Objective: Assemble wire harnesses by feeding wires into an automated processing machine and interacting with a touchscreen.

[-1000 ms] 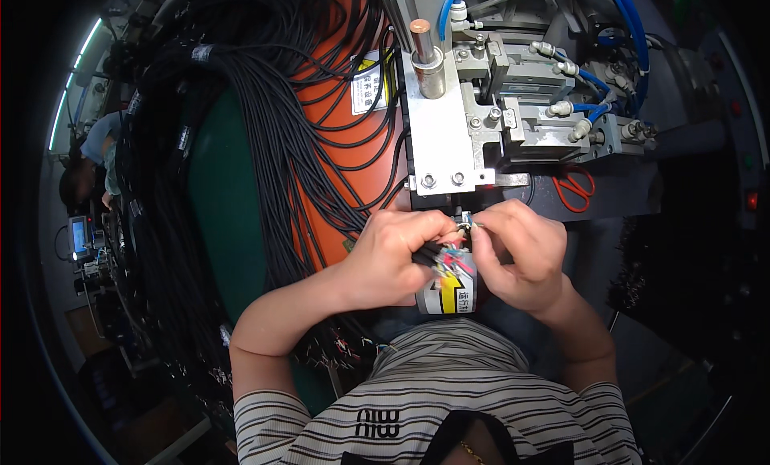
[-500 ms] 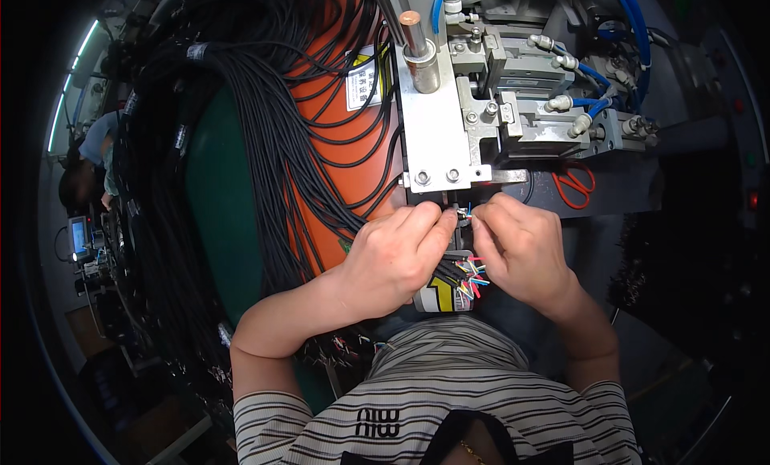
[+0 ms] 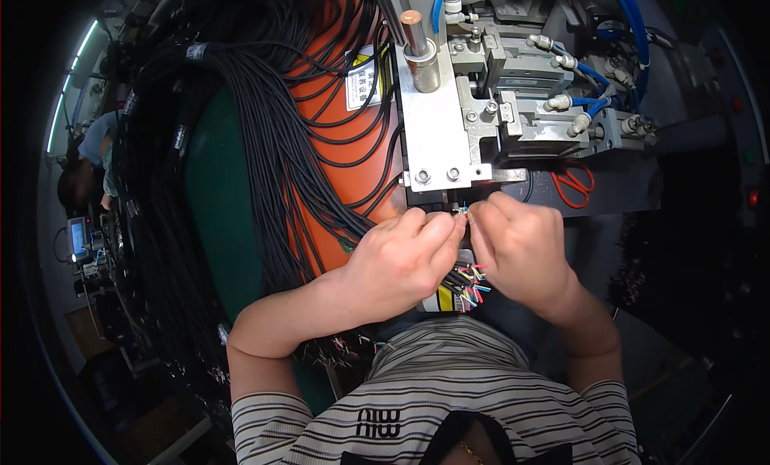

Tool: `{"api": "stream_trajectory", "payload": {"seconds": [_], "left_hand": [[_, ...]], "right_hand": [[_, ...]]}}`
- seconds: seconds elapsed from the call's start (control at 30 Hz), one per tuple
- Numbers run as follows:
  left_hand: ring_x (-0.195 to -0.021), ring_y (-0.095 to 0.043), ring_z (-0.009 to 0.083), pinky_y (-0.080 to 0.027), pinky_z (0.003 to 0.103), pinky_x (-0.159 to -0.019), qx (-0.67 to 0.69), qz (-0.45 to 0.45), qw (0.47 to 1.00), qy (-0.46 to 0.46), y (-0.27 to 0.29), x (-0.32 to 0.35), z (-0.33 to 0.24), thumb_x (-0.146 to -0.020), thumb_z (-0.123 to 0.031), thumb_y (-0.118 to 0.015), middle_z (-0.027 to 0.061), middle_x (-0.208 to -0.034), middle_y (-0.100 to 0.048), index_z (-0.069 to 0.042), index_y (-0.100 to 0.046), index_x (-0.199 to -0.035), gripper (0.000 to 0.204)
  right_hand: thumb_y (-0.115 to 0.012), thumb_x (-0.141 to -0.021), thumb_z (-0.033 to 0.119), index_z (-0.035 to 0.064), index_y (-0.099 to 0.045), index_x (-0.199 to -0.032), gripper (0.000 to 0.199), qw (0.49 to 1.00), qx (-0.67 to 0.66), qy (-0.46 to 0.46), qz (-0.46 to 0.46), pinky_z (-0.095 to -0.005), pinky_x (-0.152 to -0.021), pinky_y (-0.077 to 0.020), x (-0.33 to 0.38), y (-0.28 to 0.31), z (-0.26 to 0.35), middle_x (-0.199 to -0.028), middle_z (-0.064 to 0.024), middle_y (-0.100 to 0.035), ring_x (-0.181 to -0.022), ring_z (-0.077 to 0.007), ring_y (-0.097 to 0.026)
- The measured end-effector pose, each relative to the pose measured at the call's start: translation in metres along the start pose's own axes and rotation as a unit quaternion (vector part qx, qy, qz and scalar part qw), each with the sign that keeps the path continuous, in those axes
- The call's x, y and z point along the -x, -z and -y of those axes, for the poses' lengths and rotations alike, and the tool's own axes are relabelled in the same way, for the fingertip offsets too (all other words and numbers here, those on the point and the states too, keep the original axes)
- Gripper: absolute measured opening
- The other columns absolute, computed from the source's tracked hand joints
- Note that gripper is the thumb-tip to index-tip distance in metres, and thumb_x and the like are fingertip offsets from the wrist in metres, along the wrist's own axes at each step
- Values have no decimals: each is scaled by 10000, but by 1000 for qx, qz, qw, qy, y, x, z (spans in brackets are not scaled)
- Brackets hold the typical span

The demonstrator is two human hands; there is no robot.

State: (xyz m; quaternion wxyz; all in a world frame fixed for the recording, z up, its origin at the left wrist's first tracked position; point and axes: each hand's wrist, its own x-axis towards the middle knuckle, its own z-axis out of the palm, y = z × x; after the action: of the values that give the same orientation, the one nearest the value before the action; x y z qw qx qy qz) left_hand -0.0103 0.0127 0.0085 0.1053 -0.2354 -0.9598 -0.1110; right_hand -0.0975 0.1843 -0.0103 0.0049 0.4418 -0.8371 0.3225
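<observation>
1. Many black cables [image 3: 269, 148] lie in a thick spread at left, over a green surface [image 3: 215, 164]. Bendy, rubbery jackets, I'd judge; light singly, heavy as a bunch.
2. Left hand [image 3: 405, 252]: fingers curled in, thumb and forefinger pinching at the thin wires. Palm contents hidden, can't tell.
3. Metal plate [image 3: 437, 136], bolted, stands just beyond both hands.
4. Thin wires [image 3: 463, 210] sit between the two hands' fingertips, near the plate's front edge. Likely feather-light, soft, easily bent or nicked; best grip is the jacket just behind the strands, with fingertips only on the colored bits.
5. Colored cable ends [image 3: 473, 287] fan out below the hands, red, yellow, blue, white; probably springy and tangle-prone.
6. Right hand [image 3: 520, 244]: thumb and forefinger closed on the same thin wires, other fingers folded.
</observation>
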Motion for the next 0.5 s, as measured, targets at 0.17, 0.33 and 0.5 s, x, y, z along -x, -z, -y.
{"api": "stream_trajectory", "payload": {"seconds": [0.17, 0.33, 0.5], "left_hand": [[-674, -506, 184, -443, 282, -533, -4, 10, 1000, 7, 1, -1, -1, -715, -71, -614, 63, -829, -498, 63, -638, -1133, 439], [-682, -510, 189, -453, 287, -552, 21, 11, 1000, 15, 2, -2, 0, -721, -69, -612, 65, -830, -496, 67, -636, -1133, 434], [-719, -543, 168, -508, 259, -546, 27, 10, 1000, 14, 6, -6, 3, -765, -68, -626, 68, -840, -501, 80, -639, -1024, 298]], "right_hand": [[-664, -785, 52, 0, -662, -766, 55, 997, -56, -13, 41, -394, -512, -473, -6, 3, -10, -697, -129, -633, -573, -320, -614], [-664, -794, 45, -4, -672, -790, 50, 996, -75, -19, 52, -388, -527, -487, -7, 4, -15, -724, -137, -650, -591, -318, -627], [-679, -811, 19, -4, -675, -904, 97, 995, -94, 1, -25, -363, -538, -504, 3, -6, -13, -806, -136, -669, -634, -305, -649]]}}
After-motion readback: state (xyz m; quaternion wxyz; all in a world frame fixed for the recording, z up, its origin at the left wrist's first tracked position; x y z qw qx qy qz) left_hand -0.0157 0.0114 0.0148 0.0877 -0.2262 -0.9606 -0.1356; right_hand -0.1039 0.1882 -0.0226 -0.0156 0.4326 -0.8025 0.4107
